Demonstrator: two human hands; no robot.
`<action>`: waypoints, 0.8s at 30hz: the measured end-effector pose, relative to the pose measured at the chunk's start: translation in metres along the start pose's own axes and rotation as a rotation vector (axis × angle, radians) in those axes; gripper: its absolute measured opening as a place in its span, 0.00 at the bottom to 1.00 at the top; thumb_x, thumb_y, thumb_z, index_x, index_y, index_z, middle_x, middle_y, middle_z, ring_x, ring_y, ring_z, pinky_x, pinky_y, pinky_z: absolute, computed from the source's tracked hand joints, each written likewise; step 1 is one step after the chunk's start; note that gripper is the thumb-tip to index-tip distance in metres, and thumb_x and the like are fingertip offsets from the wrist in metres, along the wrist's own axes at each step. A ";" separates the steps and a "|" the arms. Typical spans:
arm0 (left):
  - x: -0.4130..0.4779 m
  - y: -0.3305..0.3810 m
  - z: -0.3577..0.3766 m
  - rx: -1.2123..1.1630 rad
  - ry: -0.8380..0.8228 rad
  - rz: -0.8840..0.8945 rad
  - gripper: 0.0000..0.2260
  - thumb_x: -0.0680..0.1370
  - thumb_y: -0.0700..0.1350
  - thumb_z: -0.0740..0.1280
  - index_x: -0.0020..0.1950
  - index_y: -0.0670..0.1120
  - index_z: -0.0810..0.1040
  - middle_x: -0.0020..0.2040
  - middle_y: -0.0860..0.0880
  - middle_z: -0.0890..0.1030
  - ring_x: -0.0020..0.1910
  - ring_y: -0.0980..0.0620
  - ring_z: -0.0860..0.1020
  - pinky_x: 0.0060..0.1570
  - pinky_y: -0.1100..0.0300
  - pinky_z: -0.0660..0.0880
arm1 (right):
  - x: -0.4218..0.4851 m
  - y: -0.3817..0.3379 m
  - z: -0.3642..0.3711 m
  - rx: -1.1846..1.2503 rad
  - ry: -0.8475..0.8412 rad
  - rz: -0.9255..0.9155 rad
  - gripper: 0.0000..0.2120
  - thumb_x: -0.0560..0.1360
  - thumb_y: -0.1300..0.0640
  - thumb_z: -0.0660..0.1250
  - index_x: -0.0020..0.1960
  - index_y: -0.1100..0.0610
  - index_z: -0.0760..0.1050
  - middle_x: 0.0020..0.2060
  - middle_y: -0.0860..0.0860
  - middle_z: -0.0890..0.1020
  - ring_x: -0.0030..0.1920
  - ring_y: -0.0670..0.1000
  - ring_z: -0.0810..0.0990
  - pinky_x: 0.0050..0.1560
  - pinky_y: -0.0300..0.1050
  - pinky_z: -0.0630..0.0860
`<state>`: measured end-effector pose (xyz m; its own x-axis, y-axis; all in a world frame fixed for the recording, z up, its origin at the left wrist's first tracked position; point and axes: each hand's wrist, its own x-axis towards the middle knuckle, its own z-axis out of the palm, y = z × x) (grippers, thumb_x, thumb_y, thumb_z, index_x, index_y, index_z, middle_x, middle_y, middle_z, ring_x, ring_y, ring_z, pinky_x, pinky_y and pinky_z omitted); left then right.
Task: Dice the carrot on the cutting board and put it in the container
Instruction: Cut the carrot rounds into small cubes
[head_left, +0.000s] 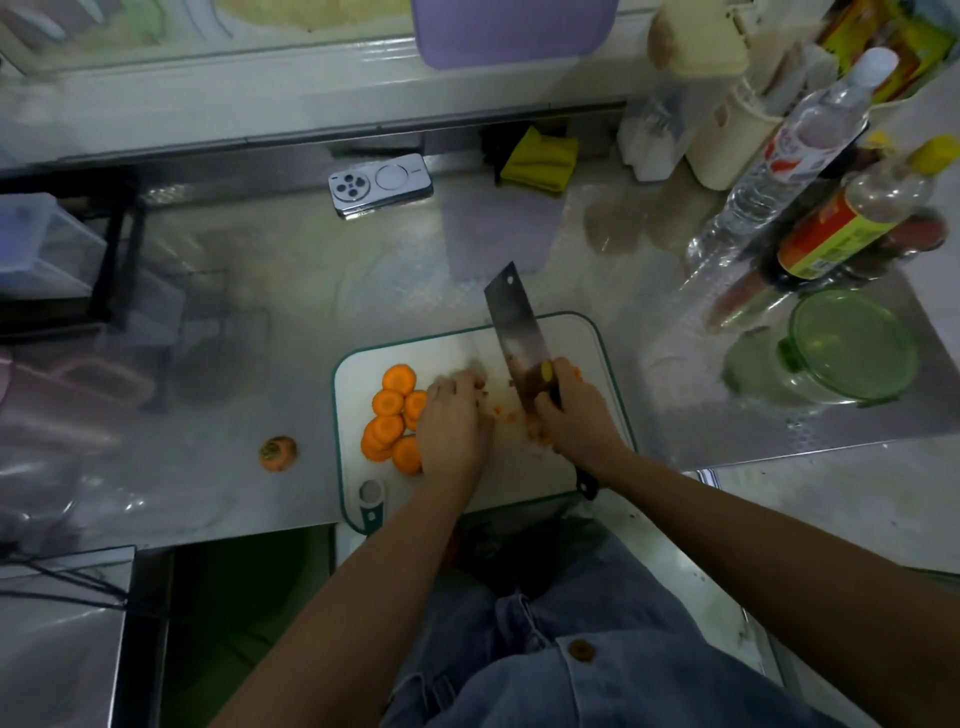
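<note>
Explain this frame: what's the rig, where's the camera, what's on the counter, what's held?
No machine: a person's two bare hands, seen from one wide-angle camera worn on the head, looking down. The right hand grips the dark handle of a broad steel cleaver, blade over a white cutting board with a green rim. The left hand rests curled on the board; what it covers is hidden. Round orange carrot slices lie left of it, small diced bits by the blade. A carrot end sits on the steel counter; a clear container with a green lid stands right.
</note>
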<state>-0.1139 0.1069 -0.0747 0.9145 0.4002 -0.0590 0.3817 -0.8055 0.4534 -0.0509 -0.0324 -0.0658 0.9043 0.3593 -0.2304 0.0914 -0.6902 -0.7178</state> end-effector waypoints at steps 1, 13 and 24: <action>-0.002 -0.005 -0.003 0.011 -0.006 0.001 0.15 0.69 0.41 0.70 0.55 0.44 0.75 0.48 0.43 0.77 0.49 0.43 0.74 0.44 0.51 0.69 | -0.002 -0.001 0.002 0.020 -0.001 0.000 0.03 0.76 0.60 0.59 0.49 0.57 0.66 0.35 0.58 0.75 0.32 0.57 0.75 0.31 0.59 0.76; -0.026 -0.042 -0.011 0.001 0.039 0.036 0.06 0.72 0.40 0.69 0.48 0.43 0.79 0.46 0.42 0.78 0.48 0.42 0.75 0.44 0.51 0.73 | -0.028 0.005 0.021 0.030 -0.052 0.006 0.11 0.76 0.63 0.60 0.59 0.63 0.68 0.33 0.53 0.73 0.34 0.54 0.73 0.37 0.48 0.70; -0.043 -0.044 -0.026 0.060 0.075 -0.101 0.11 0.75 0.43 0.67 0.56 0.42 0.75 0.54 0.41 0.75 0.54 0.42 0.72 0.50 0.49 0.70 | -0.037 0.003 0.023 -0.006 -0.141 -0.083 0.04 0.77 0.58 0.62 0.49 0.56 0.68 0.34 0.55 0.76 0.35 0.57 0.77 0.38 0.53 0.74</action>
<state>-0.1741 0.1368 -0.0687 0.8593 0.5103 -0.0342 0.4808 -0.7831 0.3943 -0.0939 -0.0331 -0.0741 0.8261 0.4996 -0.2606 0.1662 -0.6578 -0.7346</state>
